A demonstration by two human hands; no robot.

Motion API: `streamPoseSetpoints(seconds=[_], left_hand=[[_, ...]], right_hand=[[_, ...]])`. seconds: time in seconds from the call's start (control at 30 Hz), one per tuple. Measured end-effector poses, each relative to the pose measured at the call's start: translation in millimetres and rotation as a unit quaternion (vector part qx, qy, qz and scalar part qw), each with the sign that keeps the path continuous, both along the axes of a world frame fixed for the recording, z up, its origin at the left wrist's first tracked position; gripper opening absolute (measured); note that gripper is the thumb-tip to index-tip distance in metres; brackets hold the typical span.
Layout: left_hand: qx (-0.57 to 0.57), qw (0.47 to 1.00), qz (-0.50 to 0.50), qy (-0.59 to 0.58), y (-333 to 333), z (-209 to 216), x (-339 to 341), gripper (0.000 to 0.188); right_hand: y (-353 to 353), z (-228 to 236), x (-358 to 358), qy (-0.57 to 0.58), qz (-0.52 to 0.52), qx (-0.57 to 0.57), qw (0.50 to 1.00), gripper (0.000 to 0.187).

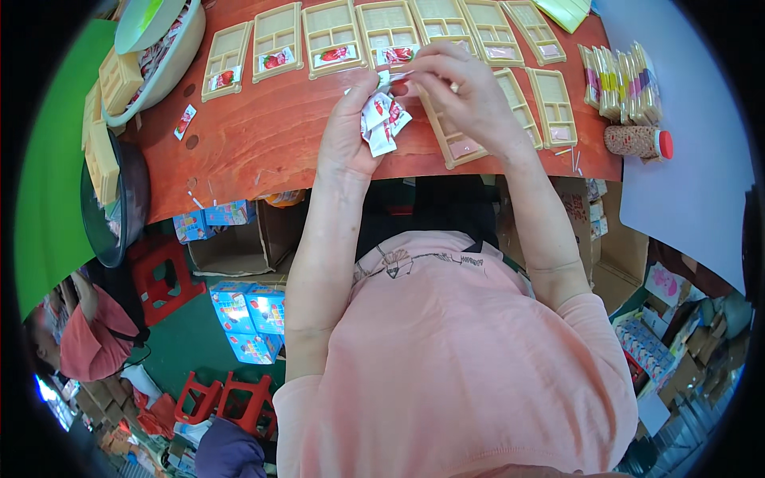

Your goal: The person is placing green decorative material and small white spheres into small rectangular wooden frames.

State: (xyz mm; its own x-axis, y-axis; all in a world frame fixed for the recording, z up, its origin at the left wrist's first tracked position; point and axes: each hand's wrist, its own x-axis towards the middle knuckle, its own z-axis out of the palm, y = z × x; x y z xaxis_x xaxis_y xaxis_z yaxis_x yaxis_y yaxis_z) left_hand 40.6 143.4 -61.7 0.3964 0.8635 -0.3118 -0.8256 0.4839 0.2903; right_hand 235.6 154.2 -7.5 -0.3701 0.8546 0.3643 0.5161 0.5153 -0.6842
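Note:
My left hand [344, 131] is closed around a loose bunch of small white sachets [381, 127] with red strawberry prints. At the top of the bunch, the fingers of my right hand [470, 92] are pinched on a sachet. Beyond my hands runs a row of cream compartment trays [333, 16]. The trays at the left of the row each have a strawberry sachet [277, 60] in the near compartment. Trays farther right show a flat pink piece [500, 52] there instead. Under my right hand lies another tray [445, 142], partly hidden.
A white basin [179, 76] full of sachets stands at the left, with stacked trays [102, 159] beside it. One sachet [185, 121] lies loose on the red table [255, 143]. At the right are bagged colored sticks [621, 84] and a red-lidded jar [633, 142]. Another person [96, 334] is at lower left.

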Motion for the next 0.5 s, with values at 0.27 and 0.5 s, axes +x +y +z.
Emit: streamPoseSetpoints(seconds=[0.27, 0.5], left_hand=[[0.020, 0.992, 0.010, 0.122, -5, 5, 6, 0.021], [0.036, 0.976, 0.006, 0.213, -8, 21, 22, 0.027]], right_hand=[[39, -25, 61, 0.174, -0.232, -0.141, 0.947, 0.028], [44, -38, 39, -0.114, -0.304, -0.015, 0.946, 0.024]])
